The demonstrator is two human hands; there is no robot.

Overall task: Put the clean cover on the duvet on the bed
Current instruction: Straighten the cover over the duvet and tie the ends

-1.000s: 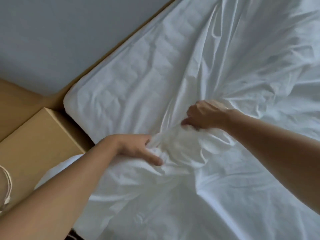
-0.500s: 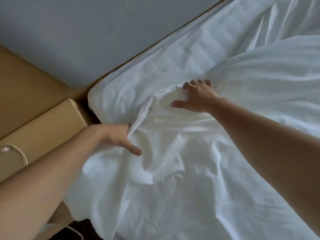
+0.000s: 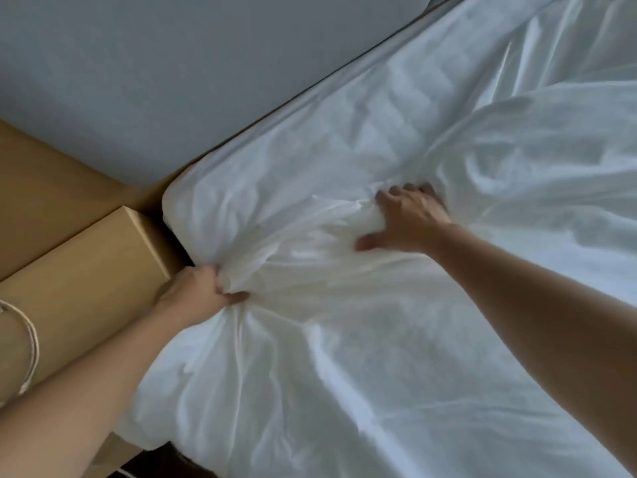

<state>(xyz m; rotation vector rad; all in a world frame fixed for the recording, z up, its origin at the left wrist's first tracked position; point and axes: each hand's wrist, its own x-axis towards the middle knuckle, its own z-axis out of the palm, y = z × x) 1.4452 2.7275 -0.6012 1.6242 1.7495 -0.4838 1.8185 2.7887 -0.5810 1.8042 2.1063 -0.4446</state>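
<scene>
We cannot tell cover (image 3: 379,357) from duvet; fingers (image 3: 211,272) of left hand (image 3: 194,293) part-buried in cloth; cord (image 3: 31,339) cut off at left edge.

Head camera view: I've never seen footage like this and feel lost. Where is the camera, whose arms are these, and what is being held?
No machine here: a person wears one wide-angle camera on the head, looking forward and down, so both bare arms are their own. The left hand grips a bunch of the white cover near the corner of the bed. The right hand lies spread on the fabric further in, pressing it. Crumpled white cloth covers the bed; its layers cannot be told apart. Beside the bed stands a tan box with a pale cord on it, below a grey wall.
</scene>
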